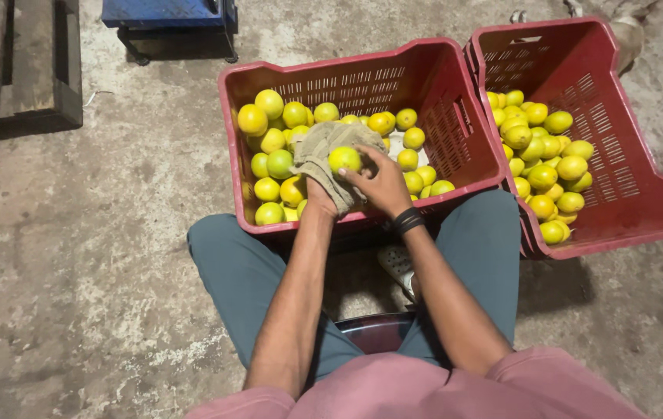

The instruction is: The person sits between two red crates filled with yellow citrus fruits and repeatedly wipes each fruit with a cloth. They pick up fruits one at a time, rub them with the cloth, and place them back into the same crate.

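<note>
A yellow-green citrus fruit (345, 159) sits between both hands above the nearer red crate (456, 132). My right hand (382, 182) grips the fruit from the right; a black band circles that wrist. My left hand (321, 190) is mostly hidden under a beige cloth (317, 149), which is draped over it and pressed against the fruit. The crate below holds several more yellow and green fruits (269, 124).
A second red crate (642, 178) with several fruits stands tilted at the right. My knees in grey-green trousers (230, 264) flank the nearer crate. A wooden pallet (17, 62) lies at the top left, a blue metal stand (168, 19) at the top, on rough concrete floor (75, 271).
</note>
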